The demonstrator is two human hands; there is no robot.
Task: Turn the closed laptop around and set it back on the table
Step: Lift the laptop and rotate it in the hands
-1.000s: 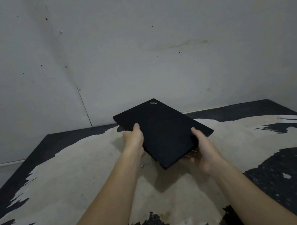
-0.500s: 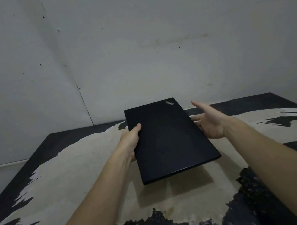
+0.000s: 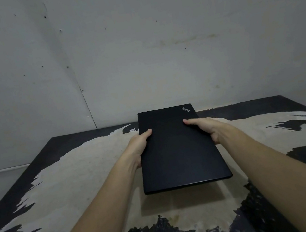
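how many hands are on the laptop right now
2. The left hand grips the left long edge of the laptop; the right hand grips its right edge. Fingers underneath are hidden.

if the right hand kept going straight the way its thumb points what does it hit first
Probably the left hand: the right hand thumb points across the closed black laptop lid toward it.

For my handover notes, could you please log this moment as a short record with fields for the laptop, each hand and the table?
laptop: black, closed laptop, lid up, logo at the far right corner, short edge toward the person
height: held above the table, its shadow on the surface below
left hand: left hand grips the left long edge, thumb on the lid
right hand: right hand grips the right long edge, thumb on the lid
table: dark table with a large worn pale patch
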